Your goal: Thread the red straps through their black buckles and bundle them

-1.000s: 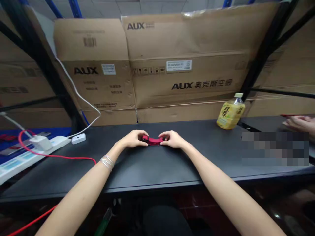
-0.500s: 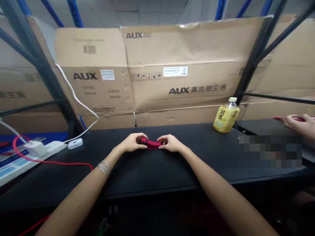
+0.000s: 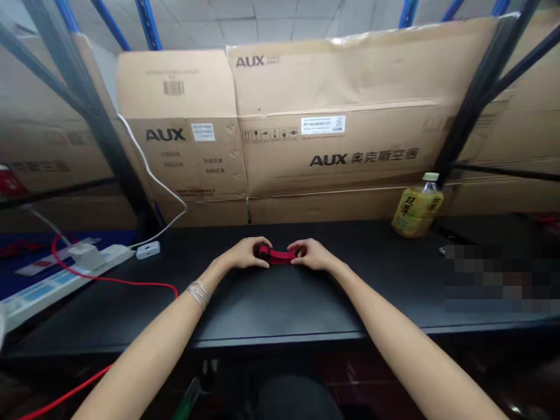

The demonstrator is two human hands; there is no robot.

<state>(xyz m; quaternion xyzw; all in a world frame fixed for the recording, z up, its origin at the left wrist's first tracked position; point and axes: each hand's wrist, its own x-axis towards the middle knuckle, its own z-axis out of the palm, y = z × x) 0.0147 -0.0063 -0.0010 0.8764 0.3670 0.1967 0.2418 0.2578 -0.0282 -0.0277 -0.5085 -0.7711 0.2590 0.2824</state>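
Observation:
A short red strap (image 3: 282,255) with dark parts at its left end lies low over the black tabletop, stretched between my two hands. My left hand (image 3: 250,253) is closed on its left end, thumb in front and fingers curled behind. On the right end, my right hand (image 3: 311,255) grips it in the same way. The strap bows slightly between the hands. My fingers hide both of its ends, so I cannot make out its exact kind.
On the left lie a white power strip (image 3: 111,256), a small white box (image 3: 148,250) and a red cable (image 3: 131,283). A yellow drink bottle (image 3: 417,207) stands at the back right. Cardboard boxes (image 3: 280,169) line the back between dark shelf posts (image 3: 472,93).
The view has turned a little left, so everything sits further right. Another person's hand at the right is out of sight. Both my hands keep their hold on the strap.

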